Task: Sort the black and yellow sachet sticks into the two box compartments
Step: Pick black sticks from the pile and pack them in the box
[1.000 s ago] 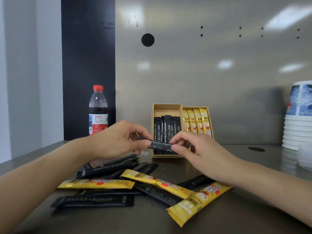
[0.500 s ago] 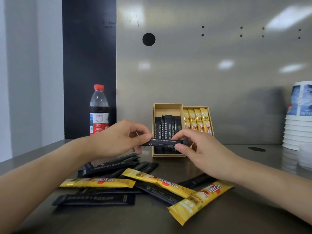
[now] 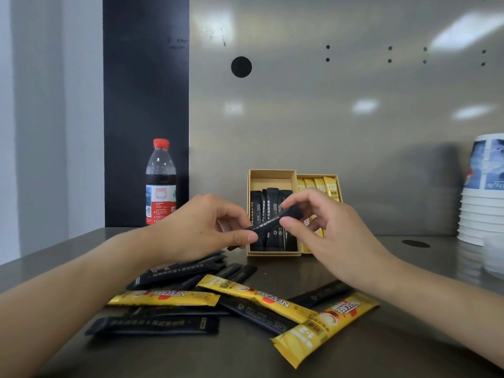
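While leaving the bottle (image 3: 161,184) standing at far left, pinching the lower end of a black sachet stick (image 3: 268,223) with the left hand (image 3: 199,227), thumb and forefinger closed on it. Holding it tilted, above the surface (image 3: 354,356) and in front of the box (image 3: 272,253). Gripping its upper end with the right hand (image 3: 335,236), fingers curled round it. Judging it light, limp and slick, so favouring a hold near an end rather than mid-length. Probably heading for the left compartment (image 3: 271,178), already housing upright black sticks (image 3: 256,208), beside the right compartment's yellow sticks (image 3: 330,189). Leaving loose sticks (image 3: 253,296) lying below.
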Action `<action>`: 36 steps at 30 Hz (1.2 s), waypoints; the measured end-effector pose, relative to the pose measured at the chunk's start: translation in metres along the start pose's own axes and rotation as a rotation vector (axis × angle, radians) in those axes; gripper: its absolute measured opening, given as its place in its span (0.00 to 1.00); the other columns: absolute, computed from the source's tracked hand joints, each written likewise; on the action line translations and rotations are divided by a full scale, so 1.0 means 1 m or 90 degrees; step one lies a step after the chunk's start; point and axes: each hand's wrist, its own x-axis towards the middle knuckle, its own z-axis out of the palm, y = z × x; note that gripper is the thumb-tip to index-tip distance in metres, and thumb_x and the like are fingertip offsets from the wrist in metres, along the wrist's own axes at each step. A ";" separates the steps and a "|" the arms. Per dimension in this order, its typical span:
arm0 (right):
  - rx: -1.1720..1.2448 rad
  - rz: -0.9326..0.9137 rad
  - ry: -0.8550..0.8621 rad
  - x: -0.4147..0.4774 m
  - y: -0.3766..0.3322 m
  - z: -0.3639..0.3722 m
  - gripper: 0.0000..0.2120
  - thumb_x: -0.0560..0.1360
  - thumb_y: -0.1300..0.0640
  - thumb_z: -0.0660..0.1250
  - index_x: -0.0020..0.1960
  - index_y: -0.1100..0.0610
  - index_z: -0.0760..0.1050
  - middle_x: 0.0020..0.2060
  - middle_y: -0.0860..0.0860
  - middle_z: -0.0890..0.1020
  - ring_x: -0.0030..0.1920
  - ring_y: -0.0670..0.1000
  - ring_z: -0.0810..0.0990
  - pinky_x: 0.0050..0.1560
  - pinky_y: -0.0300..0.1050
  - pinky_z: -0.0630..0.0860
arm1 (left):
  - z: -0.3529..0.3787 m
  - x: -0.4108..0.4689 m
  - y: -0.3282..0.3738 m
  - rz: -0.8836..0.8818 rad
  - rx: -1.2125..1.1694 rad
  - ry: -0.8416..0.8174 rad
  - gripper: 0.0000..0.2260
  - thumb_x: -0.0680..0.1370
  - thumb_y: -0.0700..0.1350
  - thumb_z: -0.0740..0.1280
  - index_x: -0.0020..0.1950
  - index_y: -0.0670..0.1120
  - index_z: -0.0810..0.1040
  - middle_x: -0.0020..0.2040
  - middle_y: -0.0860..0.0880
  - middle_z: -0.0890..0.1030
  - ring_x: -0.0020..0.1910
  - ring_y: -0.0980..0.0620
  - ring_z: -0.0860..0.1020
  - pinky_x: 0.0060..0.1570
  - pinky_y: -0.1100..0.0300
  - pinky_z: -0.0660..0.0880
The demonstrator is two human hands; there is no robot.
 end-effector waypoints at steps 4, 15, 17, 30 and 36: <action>0.092 0.036 0.015 0.002 0.003 -0.001 0.09 0.77 0.54 0.70 0.57 0.47 0.75 0.46 0.43 0.82 0.47 0.43 0.83 0.46 0.42 0.82 | 0.003 0.001 0.001 0.018 0.006 0.002 0.09 0.75 0.57 0.70 0.46 0.54 0.85 0.42 0.53 0.86 0.42 0.55 0.83 0.47 0.51 0.81; 0.126 0.067 0.038 0.009 0.012 -0.005 0.04 0.79 0.56 0.68 0.52 0.48 0.76 0.45 0.46 0.83 0.46 0.46 0.84 0.38 0.42 0.80 | 0.002 0.003 -0.009 -0.029 0.037 0.021 0.10 0.81 0.56 0.64 0.48 0.54 0.83 0.42 0.56 0.85 0.42 0.60 0.83 0.42 0.73 0.74; 0.077 0.071 0.051 0.011 0.015 -0.008 0.04 0.79 0.54 0.67 0.53 0.47 0.76 0.45 0.45 0.83 0.46 0.44 0.82 0.40 0.43 0.80 | 0.000 0.003 -0.013 -0.047 0.070 0.037 0.09 0.81 0.56 0.64 0.50 0.56 0.83 0.42 0.57 0.85 0.43 0.62 0.82 0.41 0.71 0.73; -0.169 0.140 -0.020 0.036 0.029 -0.015 0.15 0.78 0.52 0.69 0.60 0.47 0.66 0.46 0.42 0.81 0.45 0.40 0.79 0.37 0.30 0.69 | 0.003 -0.001 -0.012 -0.066 0.174 -0.046 0.25 0.80 0.59 0.65 0.74 0.57 0.63 0.61 0.59 0.79 0.50 0.58 0.81 0.59 0.51 0.78; -0.250 0.107 -0.074 0.055 0.027 -0.011 0.15 0.79 0.51 0.68 0.62 0.49 0.67 0.47 0.46 0.81 0.44 0.43 0.79 0.38 0.32 0.70 | 0.014 -0.005 -0.008 -0.089 0.203 -0.089 0.37 0.79 0.61 0.64 0.80 0.58 0.45 0.74 0.53 0.71 0.56 0.54 0.81 0.63 0.51 0.76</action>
